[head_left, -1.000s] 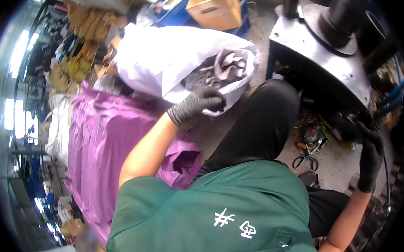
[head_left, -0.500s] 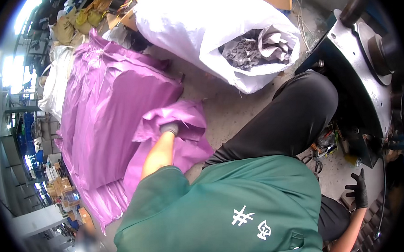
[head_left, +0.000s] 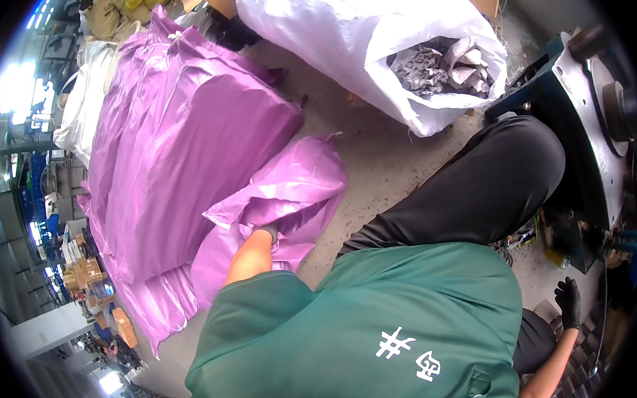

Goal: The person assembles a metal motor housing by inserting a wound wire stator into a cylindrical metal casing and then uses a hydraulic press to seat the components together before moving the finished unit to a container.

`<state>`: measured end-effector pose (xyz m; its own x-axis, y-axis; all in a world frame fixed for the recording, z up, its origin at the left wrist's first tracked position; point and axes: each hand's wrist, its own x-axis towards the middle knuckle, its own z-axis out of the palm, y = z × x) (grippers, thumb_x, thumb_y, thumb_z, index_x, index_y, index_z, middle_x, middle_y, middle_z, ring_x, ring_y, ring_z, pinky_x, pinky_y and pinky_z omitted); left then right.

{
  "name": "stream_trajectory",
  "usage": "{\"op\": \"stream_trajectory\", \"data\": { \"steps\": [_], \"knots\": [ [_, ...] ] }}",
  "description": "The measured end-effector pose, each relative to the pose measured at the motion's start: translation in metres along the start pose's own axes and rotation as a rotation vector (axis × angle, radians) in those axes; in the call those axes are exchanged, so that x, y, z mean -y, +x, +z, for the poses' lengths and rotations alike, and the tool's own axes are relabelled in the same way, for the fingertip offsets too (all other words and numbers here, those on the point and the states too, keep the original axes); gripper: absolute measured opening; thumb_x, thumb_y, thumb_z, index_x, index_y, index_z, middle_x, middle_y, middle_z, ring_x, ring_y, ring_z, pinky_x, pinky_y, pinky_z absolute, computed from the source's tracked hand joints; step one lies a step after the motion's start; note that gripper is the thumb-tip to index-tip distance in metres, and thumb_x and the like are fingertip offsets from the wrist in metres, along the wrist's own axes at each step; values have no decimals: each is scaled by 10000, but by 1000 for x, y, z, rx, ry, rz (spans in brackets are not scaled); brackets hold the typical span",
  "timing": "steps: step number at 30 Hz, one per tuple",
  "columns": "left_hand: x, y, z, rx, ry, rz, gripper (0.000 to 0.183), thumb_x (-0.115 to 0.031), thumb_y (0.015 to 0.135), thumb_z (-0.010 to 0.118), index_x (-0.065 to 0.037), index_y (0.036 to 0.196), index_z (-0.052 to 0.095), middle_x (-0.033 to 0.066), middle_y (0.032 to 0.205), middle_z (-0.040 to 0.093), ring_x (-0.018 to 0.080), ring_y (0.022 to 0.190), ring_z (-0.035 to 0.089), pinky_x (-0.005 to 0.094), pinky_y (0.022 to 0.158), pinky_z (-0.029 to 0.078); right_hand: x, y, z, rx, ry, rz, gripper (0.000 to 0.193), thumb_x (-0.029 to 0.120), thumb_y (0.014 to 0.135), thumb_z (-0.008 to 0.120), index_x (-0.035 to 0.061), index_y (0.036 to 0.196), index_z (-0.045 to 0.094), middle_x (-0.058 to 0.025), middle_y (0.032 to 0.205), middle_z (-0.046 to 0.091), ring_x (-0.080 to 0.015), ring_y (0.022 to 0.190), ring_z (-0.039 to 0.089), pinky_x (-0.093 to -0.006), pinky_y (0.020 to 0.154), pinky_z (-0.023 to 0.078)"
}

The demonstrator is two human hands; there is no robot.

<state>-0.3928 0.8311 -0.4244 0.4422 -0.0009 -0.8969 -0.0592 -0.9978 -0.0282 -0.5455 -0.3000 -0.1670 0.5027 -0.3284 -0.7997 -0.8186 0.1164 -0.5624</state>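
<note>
My left hand [head_left: 268,233], in a greyish glove, reaches into the mouth of a small pink-purple woven sack [head_left: 306,172]. Only the glove's cuff and a bit of its back show; the sack's folds hide the fingers. The sack's open rim lies crumpled around my wrist. At the lower right, my right hand [head_left: 569,302] wears a black glove and is held out with its fingers extended and nothing in it. It is nearest to the machine's lower part and a small yellowish can [head_left: 556,258], touching neither.
Big, full pink sacks [head_left: 200,140] stand along the left. A white sack [head_left: 317,37] lies ahead, its mouth open on grey scraps [head_left: 427,67]. A heavy machine with a metal plate [head_left: 585,127] is close on the right, beside my bent knee [head_left: 525,152]. Cardboard boxes [head_left: 123,326] sit farther left.
My left hand has gone deeper into the small sack, whose upper part now bulges farther forward. My right hand's fingers are less spread. The whole view has shifted slightly.
</note>
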Motion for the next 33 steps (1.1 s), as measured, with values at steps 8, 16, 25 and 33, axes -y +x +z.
{"op": "stream_trajectory", "data": {
  "steps": [8,16,25,33],
  "knots": [
    [17,-66,-43,-297,-133,-465,449,-230,805,700,-62,1221,728,223,1233,703,330,1142,677,399,1017,518,7,-20,5,-189,-94,136,735,681,903,600,212,1464,530,-74,1255,664,-251,945,656,-441,778,523],
    [17,-43,-85,-272,-94,-462,470,-270,808,697,-40,1218,720,240,1233,698,346,1148,675,413,1021,513,10,-35,15,-244,-68,107,579,521,952,612,161,1399,542,-121,1188,691,-286,858,687,-429,703,546],
    [-67,-12,-118,53,140,-138,502,-314,811,693,-15,1214,712,259,1232,692,364,1154,672,429,1026,508,43,-62,78,-124,-146,39,565,406,956,673,56,1386,566,-143,1135,718,-274,884,729,-404,752,578],
    [-223,-36,-160,348,375,279,537,-354,814,689,7,1211,704,276,1232,687,380,1160,670,443,1030,504,94,-90,131,1,-503,-170,544,346,948,705,-23,1342,633,-150,1154,737,-216,973,726,-343,874,576]
  ]
}}
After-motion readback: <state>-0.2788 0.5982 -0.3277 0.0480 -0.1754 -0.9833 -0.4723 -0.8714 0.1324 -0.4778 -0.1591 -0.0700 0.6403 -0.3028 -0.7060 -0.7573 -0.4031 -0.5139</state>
